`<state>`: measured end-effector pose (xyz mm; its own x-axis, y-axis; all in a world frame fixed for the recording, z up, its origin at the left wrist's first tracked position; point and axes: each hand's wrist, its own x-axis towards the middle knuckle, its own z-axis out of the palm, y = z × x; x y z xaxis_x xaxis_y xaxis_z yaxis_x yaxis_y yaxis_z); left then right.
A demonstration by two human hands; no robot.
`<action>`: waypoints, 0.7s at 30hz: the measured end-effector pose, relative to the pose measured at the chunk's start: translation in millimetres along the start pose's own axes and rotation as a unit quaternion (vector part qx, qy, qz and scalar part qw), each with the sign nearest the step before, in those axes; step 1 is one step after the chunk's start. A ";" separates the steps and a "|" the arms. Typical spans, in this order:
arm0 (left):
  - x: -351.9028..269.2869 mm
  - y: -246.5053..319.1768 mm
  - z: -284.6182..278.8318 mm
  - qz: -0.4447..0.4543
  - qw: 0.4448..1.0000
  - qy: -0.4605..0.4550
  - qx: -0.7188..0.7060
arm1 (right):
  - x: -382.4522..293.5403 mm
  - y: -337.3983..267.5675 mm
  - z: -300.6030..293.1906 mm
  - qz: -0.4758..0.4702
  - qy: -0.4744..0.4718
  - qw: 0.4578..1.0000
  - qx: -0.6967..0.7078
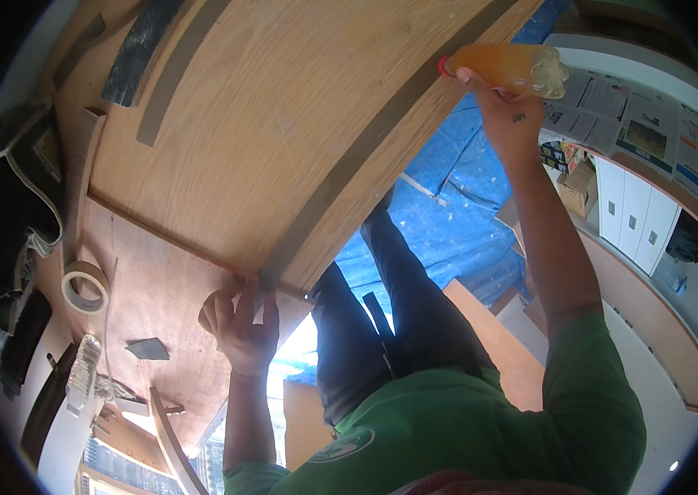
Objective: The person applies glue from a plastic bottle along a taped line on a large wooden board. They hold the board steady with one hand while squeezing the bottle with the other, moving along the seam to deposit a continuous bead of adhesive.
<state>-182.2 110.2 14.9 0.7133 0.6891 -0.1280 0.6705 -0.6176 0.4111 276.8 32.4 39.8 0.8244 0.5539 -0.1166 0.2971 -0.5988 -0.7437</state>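
My right hand point(500, 105) grips a clear plastic bottle point(491, 65) of amber liquid by its side. The bottle lies tilted almost level over the edge of a wood-grained panel point(243, 117), its red-ringed neck pointing left. My left hand point(243, 322) is at the near end of a long grey-brown strip point(361, 158) that runs along the panel's edge. Its fingertips touch the strip's end or hold it; which one I cannot tell. A shorter strip point(175, 74) of like colour lies farther left on the panel.
On the paler board point(157, 272) lie a roll of masking tape point(85, 288) and a small dark grey piece point(148, 349). A dark-faced block point(141, 55) rests on the panel. Blue sheeting point(448, 179) covers the floor. Newspaper point(633, 117) covers a surface at right.
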 end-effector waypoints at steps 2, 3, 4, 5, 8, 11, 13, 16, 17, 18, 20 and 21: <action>2.5 0.9 -2.1 0.004 1.000 0.000 0.011 | -22.9 -2.7 11.4 -0.096 -0.041 0.994 0.003; 3.7 1.5 -3.7 0.007 1.000 -0.002 0.018 | -40.9 -4.6 21.9 -0.144 -0.061 0.988 0.005; 6.2 3.2 -3.7 0.012 1.000 -0.003 0.020 | -64.8 -7.9 33.8 -0.128 -0.049 0.988 0.072; 7.2 3.8 -5.0 0.012 1.000 -0.007 0.019 | -73.1 -12.4 41.4 -0.128 -0.043 0.986 0.102; 8.0 3.0 -8.6 0.012 1.000 -0.015 0.020 | -73.1 -24.7 48.7 -0.148 -0.040 0.983 0.102; 6.5 2.1 -7.9 0.008 1.000 -0.012 0.022 | -21.5 -16.0 28.3 -0.132 -0.055 0.989 0.025; 6.6 4.3 -5.9 0.004 1.000 -0.007 0.018 | 12.8 -14.4 9.0 -0.063 -0.045 0.997 -0.023; 6.3 3.6 -4.0 0.005 1.000 0.000 0.022 | 15.8 -25.3 2.3 0.005 -0.052 0.997 -0.053; 6.0 3.3 -4.0 0.005 1.000 0.001 0.023 | 10.2 -29.4 3.4 0.022 -0.058 0.997 -0.056; 6.8 4.3 -3.3 0.008 1.000 0.001 0.020 | 0.3 -25.4 5.7 -0.052 -0.064 0.996 -0.026; 7.9 5.6 -3.7 0.009 1.000 0.000 0.022 | -26.1 -6.0 22.2 -0.199 -0.078 0.976 0.040; 7.9 6.0 -4.7 0.008 1.000 -0.001 0.023 | -37.2 -7.8 29.9 -0.198 -0.055 0.977 0.058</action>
<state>-173.5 113.7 20.5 0.7240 0.6785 -0.1244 0.6682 -0.6451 0.3706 229.4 33.8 30.2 0.5979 0.7910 0.1299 0.5205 -0.2598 -0.8134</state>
